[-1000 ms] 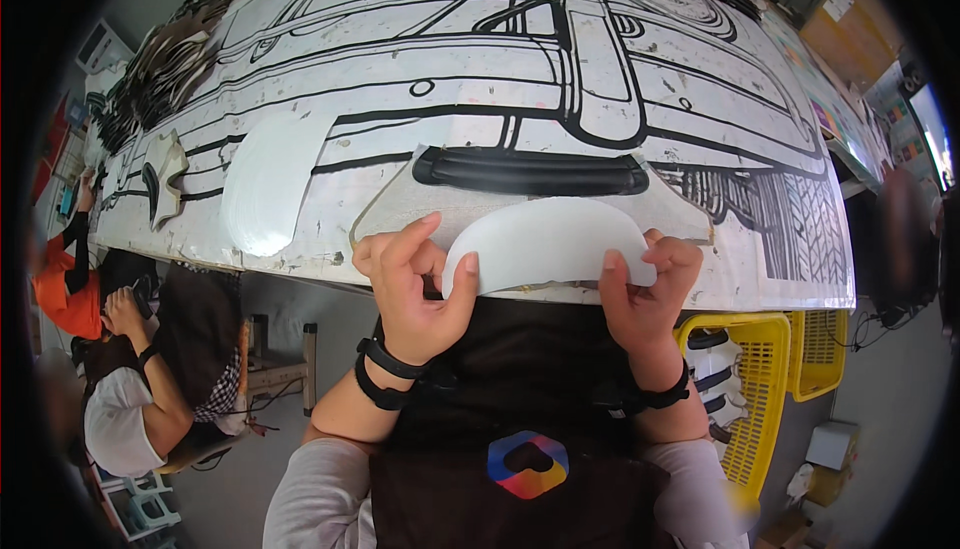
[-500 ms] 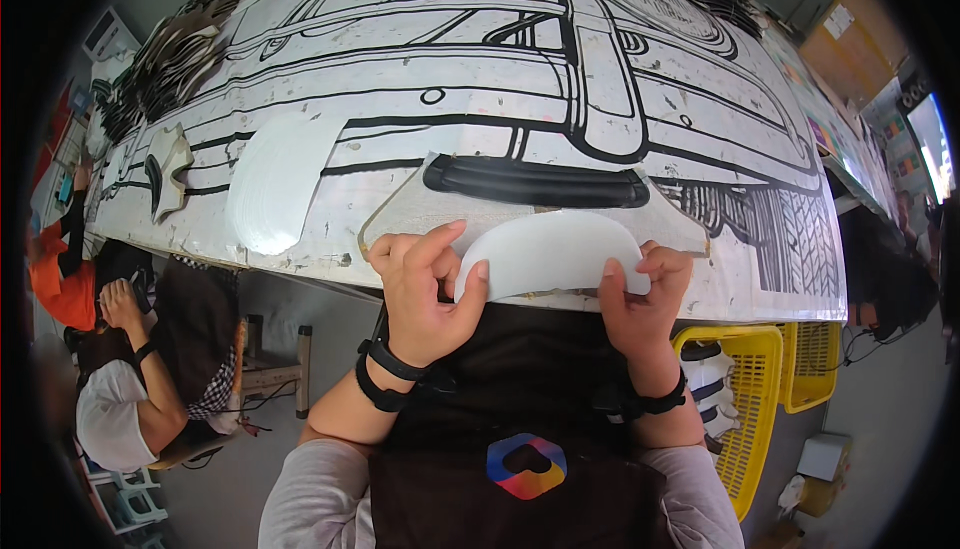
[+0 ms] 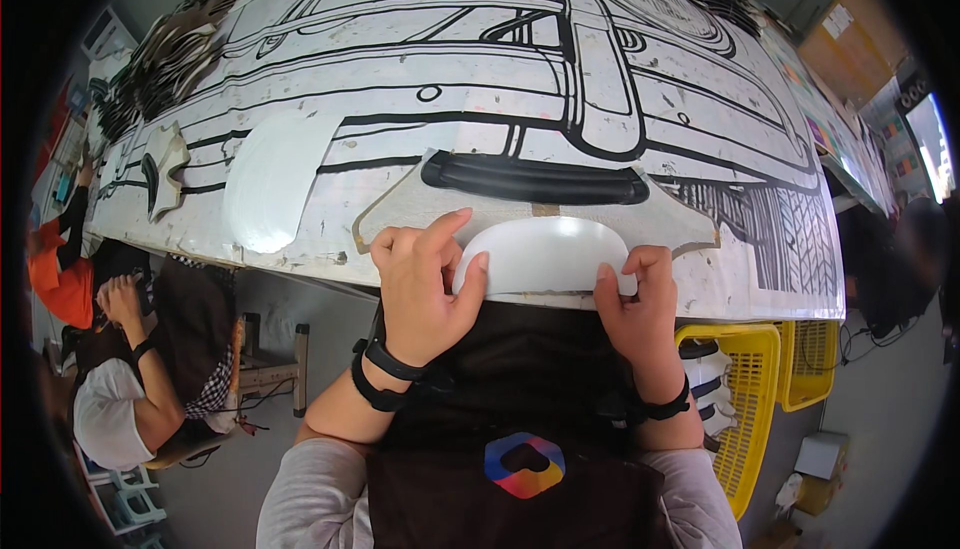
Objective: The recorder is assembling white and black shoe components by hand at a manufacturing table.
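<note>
My left hand (image 3: 427, 284) pinches the left end of a glossy white curved sheet (image 3: 540, 254) between thumb and fingers, its index finger raised. At the sheet's right end, my right hand (image 3: 642, 304) grips it with thumb and bent fingers. The sheet bows upward over the near edge of a grey-beige flat panel (image 3: 395, 211) and hides part of it. Along that panel's far side runs a padded black strip (image 3: 535, 182). To the left lies another white rounded sheet (image 3: 278, 184), and past it a small jagged-edged piece (image 3: 165, 174) with a black patch.
The table (image 3: 480, 79) is covered with a black-line vehicle drawing. Stacks of dark cut pieces (image 3: 165, 64) lie at the far left, more at the far right. Yellow baskets (image 3: 755, 399) stand below the right edge. Co-workers, one in a white sleeve (image 3: 115, 414), sit at left.
My right hand has shifted slightly left and inward with its end of the white sheet. The sheet now looks narrower, with a shine on its top. My left hand has barely moved.
</note>
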Tool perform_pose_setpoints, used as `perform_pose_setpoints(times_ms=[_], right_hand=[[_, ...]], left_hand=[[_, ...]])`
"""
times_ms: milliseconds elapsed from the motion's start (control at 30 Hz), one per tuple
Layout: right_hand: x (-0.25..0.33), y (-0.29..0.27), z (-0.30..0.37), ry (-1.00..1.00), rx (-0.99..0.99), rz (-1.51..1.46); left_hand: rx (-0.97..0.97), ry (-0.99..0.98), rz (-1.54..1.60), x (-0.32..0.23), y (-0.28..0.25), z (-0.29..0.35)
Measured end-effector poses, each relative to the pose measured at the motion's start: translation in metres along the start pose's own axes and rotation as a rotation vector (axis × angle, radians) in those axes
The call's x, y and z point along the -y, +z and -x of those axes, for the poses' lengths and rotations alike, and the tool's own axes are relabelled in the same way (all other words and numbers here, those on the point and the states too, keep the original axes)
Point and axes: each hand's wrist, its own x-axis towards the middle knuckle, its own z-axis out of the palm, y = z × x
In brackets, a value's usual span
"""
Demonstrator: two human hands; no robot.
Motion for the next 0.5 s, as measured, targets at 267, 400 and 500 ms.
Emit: perform_pose_setpoints(times_ms=[267,400,500], right_hand=[[-0.001,-0.002,-0.002,0.058,0.025,-0.012],[-0.001,-0.004,-0.006,0.041,0.011,-0.053],[-0.006,-0.005,-0.006,0.082,0.015,-0.158]], left_hand=[[-0.015,-0.042,0.036,0.0,0.004,0.0],[-0.076,-0.161,0.233,0.008,0.008,0.01],[-0.031,-0.207,0.38,0.01,0.005,0.012]])
